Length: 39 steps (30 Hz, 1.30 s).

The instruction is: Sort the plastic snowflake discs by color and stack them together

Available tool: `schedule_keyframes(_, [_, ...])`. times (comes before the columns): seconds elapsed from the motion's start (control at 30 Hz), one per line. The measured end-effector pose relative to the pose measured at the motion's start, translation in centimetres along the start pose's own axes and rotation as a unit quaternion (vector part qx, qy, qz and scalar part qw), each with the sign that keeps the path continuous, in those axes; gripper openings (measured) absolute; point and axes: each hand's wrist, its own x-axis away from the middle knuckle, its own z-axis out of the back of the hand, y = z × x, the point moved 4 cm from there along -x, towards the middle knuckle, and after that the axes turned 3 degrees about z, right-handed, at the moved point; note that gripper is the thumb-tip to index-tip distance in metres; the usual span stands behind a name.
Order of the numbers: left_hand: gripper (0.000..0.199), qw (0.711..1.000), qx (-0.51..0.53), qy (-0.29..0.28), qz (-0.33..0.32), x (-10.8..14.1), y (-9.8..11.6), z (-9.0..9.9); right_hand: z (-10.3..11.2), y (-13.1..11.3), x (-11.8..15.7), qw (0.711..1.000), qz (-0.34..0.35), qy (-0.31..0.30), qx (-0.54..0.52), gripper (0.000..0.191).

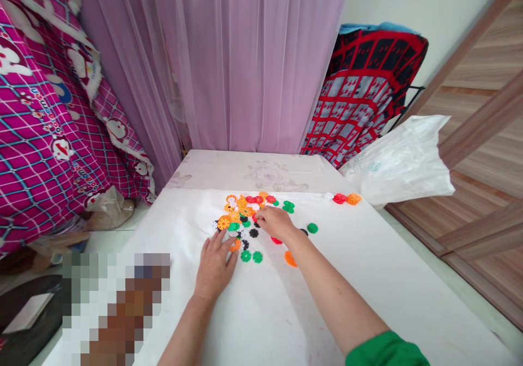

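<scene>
Flower-shaped plastic interlocking discs in orange, red, green, black and white lie in a loose pile (245, 211) on the white-covered table (261, 317). At the pile's near left, my left hand (216, 260) rests with its fingers spread, close to an orange disc (235, 245). My right hand (275, 223) reaches over the pile's right side. Its fingertips are pinched together on a red interlocking disc (255, 217), mostly hidden by the fingers. Two green discs (251, 256) lie nearer to me, and an orange disc (290, 258) sits partly behind my right forearm.
A joined red and orange piece (347, 199) lies at the table's far right, beside a white plastic bag (404, 162). Green joined discs (288, 207) and a single green disc (312, 228) are right of the pile. Purple curtains (253, 61) hang behind the table.
</scene>
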Motion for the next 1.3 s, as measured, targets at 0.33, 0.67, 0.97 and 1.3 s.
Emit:
schedule_keyframes(0.33, [0.037, 1.000, 0.027, 0.003, 0.010, 0.0, 0.0, 0.2, -0.5, 1.2, -2.4, 1.000, -0.015, -0.014, 0.019, 0.025])
schedule_keyframes(0.67, [0.039, 0.999, 0.043, -0.007, 0.008, -0.1, 0.0, 0.3, -1.1, 0.7, -3.9, 0.999, 0.021, -0.030, -0.018, 0.035])
schedule_keyframes(0.97, [0.038, 0.999, 0.037, 0.009, 0.007, -0.1, -0.2, 0.2, -2.9, 4.3, -4.3, 0.898, -0.032, 0.028, -0.439, 0.037])
schedule_keyframes(1.3, [0.037, 0.999, 0.032, 0.013, 0.001, -0.1, -0.5, 0.0, -0.1, 6.8, 2.5, 0.957, -0.024, 0.039, -0.286, 0.043])
